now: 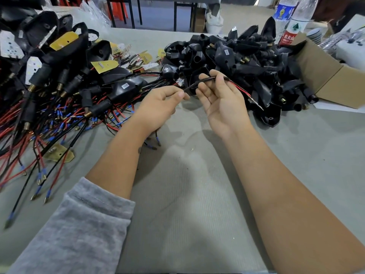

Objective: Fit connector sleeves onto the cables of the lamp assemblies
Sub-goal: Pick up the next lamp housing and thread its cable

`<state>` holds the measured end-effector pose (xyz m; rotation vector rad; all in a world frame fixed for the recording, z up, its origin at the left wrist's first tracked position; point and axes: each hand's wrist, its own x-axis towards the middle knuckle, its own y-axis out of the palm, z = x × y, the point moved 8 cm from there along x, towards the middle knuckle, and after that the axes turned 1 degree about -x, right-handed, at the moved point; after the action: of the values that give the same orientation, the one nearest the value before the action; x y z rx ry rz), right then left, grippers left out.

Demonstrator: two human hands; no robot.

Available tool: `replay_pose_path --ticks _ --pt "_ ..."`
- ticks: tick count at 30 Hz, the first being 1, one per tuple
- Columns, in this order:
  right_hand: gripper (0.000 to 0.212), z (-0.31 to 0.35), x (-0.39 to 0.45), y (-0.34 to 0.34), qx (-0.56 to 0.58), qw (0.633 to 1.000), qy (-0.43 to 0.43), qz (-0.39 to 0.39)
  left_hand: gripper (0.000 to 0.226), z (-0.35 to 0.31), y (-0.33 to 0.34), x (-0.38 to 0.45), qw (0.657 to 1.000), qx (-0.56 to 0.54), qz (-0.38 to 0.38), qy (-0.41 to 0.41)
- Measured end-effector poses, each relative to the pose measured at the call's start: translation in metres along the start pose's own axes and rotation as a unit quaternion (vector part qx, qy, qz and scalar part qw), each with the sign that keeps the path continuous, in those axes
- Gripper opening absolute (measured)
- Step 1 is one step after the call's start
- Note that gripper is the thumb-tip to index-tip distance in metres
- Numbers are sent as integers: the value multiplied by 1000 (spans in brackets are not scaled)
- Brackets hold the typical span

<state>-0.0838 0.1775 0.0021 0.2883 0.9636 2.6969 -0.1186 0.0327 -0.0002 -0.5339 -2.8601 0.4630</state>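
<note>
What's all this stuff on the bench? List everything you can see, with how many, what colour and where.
Black sleeved cable with red and black wires: one, held between both hands at centre.
Black plastic lamp housings: a large heap, too many to count, right of centre.
Lamp assemblies with red and black leads and blue-tipped terminals: a tangled heap, left side.
Yellow circuit boards: several, among the left heap.
Brown cardboard box: one, far right.
Clear plastic water bottles: two, top right, behind the housings.
Grey table surface: one, under everything.
Grey fleece sleeve: one, on the left arm.
Left hand: pinches the cable's end.
Right hand: grips the cable.
</note>
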Motion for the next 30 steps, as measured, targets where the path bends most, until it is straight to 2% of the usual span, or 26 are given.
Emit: replay_pose_path --ticks 2,5,8,15,19,24,30 --pt "20 3 1 0 5 1000 -8 -3 32 -1 -8 2 999 15 -42 -6" --pt "19 9 3 -4 31 999 -11 -17 38 4 -17 4 994 -34 -81 -59" --pt "19 12 6 -11 77 996 -5 -36 42 2 -26 3 993 -30 -108 -32" --pt "18 21 10 -23 111 992 -18 -60 36 -4 -30 -2 992 27 -119 26" --pt "21 21 10 -25 105 992 -20 -73 31 -6 -22 -4 992 69 -96 35" --pt "19 22 8 -25 51 996 -16 -67 20 -4 -16 -4 989 116 -79 43" --pt "21 15 4 -6 -94 995 -6 8 20 -14 -10 -5 986 102 -78 106"
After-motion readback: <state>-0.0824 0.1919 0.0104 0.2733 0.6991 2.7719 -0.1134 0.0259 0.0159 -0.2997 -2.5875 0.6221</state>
